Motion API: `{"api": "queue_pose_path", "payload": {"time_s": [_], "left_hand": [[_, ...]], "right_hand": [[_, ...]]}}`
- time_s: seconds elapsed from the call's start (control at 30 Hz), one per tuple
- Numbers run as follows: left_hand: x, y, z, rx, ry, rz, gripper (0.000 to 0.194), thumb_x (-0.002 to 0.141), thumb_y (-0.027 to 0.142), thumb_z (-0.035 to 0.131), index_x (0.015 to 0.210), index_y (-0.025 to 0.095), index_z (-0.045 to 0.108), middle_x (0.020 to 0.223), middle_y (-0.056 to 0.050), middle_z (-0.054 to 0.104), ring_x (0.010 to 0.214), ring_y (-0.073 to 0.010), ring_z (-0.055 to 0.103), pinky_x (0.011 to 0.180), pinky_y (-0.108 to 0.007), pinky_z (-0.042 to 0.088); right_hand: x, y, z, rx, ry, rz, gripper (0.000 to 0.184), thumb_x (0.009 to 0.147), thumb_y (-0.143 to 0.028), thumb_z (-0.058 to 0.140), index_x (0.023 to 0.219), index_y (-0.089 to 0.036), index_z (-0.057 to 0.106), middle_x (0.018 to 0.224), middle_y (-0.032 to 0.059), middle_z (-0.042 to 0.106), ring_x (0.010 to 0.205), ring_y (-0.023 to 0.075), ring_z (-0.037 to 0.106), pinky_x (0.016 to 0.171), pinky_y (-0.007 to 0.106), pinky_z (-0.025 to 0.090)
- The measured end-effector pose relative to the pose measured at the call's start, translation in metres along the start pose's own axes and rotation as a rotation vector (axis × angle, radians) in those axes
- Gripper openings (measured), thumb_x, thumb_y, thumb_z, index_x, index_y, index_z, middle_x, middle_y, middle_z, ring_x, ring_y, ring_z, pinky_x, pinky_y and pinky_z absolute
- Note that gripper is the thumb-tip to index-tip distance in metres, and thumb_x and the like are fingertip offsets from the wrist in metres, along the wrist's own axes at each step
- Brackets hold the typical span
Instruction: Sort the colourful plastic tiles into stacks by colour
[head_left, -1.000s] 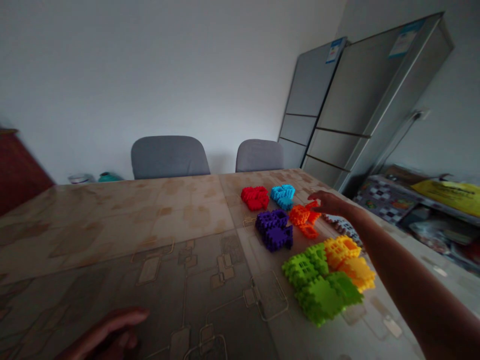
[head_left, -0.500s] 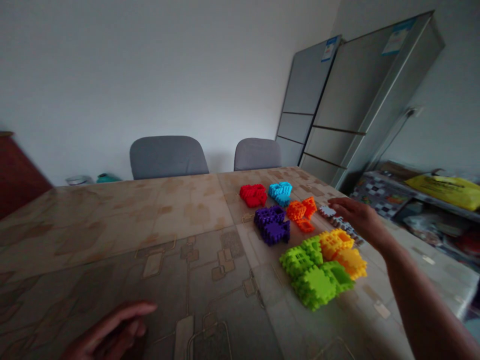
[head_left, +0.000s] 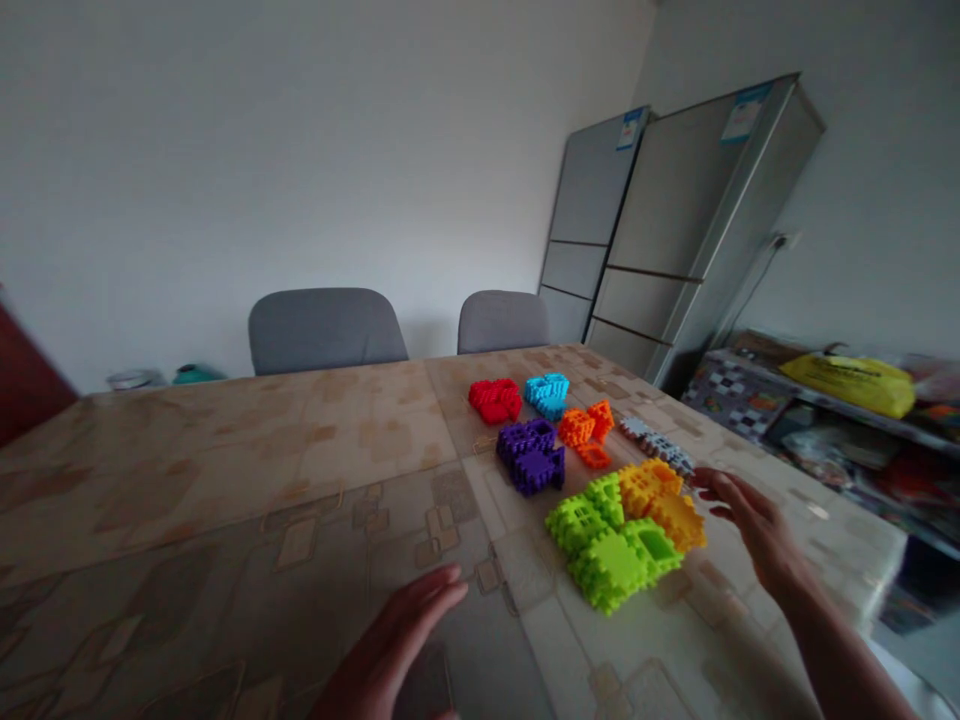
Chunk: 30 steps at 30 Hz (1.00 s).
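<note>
Interlocking plastic blocks lie grouped by colour on the right half of the table. Nearest me are the green blocks [head_left: 616,560], touching the yellow blocks [head_left: 660,500]. Beyond them sit purple blocks [head_left: 531,460], orange blocks [head_left: 586,430], red blocks [head_left: 495,400] and light blue blocks [head_left: 547,394]. Grey blocks [head_left: 660,447] form a row on the far right. My right hand [head_left: 746,510] is beside the near end of that grey row, fingers apart and holding nothing. My left hand [head_left: 397,640], empty with fingers stretched out, hovers at the bottom, left of the green blocks.
A patterned cover lies over the table [head_left: 225,460]. Two grey chairs [head_left: 326,330] stand behind it along the wall. At the back right is a tall grey refrigerator [head_left: 675,190], and a shelf with a yellow bag [head_left: 847,382] runs along the right side.
My left hand has moved right and forward, towards the green blocks. My right hand has drawn back from over the grey blocks to their near end, uncovering them. The view has shifted slightly.
</note>
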<state>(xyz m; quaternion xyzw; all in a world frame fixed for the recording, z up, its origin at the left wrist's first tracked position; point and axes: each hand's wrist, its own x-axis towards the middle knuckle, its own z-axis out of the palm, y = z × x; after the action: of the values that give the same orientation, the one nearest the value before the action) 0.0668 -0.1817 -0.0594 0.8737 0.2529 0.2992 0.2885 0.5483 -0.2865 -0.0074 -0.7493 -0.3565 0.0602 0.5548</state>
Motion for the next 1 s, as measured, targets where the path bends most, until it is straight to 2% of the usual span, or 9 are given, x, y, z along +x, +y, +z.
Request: {"api": "queue_pose_path", "payload": {"time_s": [0.13,0.23,0.37,0.47,0.6,0.8,1.0], "left_hand": [[0.034,0.015,0.034,-0.005,-0.128,0.043,0.115,0.066,0.006,0.079,0.157,0.046,0.022,0.165,-0.002,0.033,0.146,-0.0342,0.04,0.117,-0.053,0.04],[0.057,0.026,0.059,-0.028,-0.177,0.054,0.126,0.065,0.008,0.085,0.159,0.047,0.009,0.169,-0.005,0.022,0.151,-0.0358,0.03,0.119,-0.057,0.035],[0.084,0.041,0.086,-0.064,-0.164,0.046,0.133,0.064,0.016,0.092,0.16,0.042,0.005,0.171,-0.01,0.015,0.153,-0.0396,0.022,0.119,-0.063,0.033],[0.101,0.047,0.101,-0.055,-0.151,0.05,0.137,0.056,0.022,0.099,0.16,0.036,0.011,0.17,-0.015,0.013,0.153,-0.0427,0.018,0.119,-0.067,0.029],[0.119,0.053,0.113,-0.043,-0.163,0.044,0.136,0.052,0.032,0.102,0.16,0.028,0.019,0.169,-0.019,0.015,0.153,-0.0443,0.015,0.12,-0.068,0.025],[0.133,0.059,0.118,-0.041,-0.186,0.025,0.138,0.048,0.044,0.102,0.16,0.027,0.024,0.169,-0.02,0.017,0.152,-0.0457,0.019,0.12,-0.068,0.025],[0.138,0.057,0.122,-0.046,-0.186,0.012,0.141,0.045,0.046,0.103,0.16,0.026,0.024,0.169,-0.02,0.014,0.153,-0.0472,0.015,0.121,-0.069,0.023]], "right_hand": [[-0.007,0.012,0.002,-0.003,0.042,0.036,0.057,0.076,-0.074,0.058,0.09,-0.022,0.075,0.1,0.0137,0.078,0.088,0.0315,0.072,0.072,0.042,0.059],[-0.007,0.022,0.004,-0.023,0.068,0.082,0.059,0.075,-0.074,0.055,0.092,-0.021,0.074,0.1,0.0154,0.078,0.091,0.034,0.072,0.072,0.044,0.059],[-0.002,0.029,0.011,-0.066,0.025,0.121,0.054,0.076,-0.071,0.055,0.09,-0.023,0.075,0.098,0.0122,0.079,0.089,0.0333,0.073,0.075,0.043,0.059],[0.001,0.029,0.016,-0.125,0.004,0.139,0.051,0.076,-0.07,0.057,0.088,-0.024,0.076,0.09,0.0092,0.079,0.085,0.0331,0.073,0.076,0.044,0.058],[0.004,0.024,0.021,-0.191,-0.002,0.159,0.053,0.075,-0.071,0.057,0.089,-0.023,0.076,0.084,0.0082,0.078,0.086,0.0344,0.072,0.077,0.044,0.056],[0.008,0.016,0.032,-0.214,-0.022,0.194,0.064,0.073,-0.073,0.053,0.102,-0.021,0.076,0.096,0.0111,0.079,0.096,0.0378,0.071,0.086,0.048,0.054],[0.016,0.023,0.034,-0.175,-0.032,0.24,0.066,0.075,-0.072,0.054,0.111,-0.02,0.074,0.108,0.0134,0.078,0.104,0.0378,0.071,0.09,0.048,0.056]]}}
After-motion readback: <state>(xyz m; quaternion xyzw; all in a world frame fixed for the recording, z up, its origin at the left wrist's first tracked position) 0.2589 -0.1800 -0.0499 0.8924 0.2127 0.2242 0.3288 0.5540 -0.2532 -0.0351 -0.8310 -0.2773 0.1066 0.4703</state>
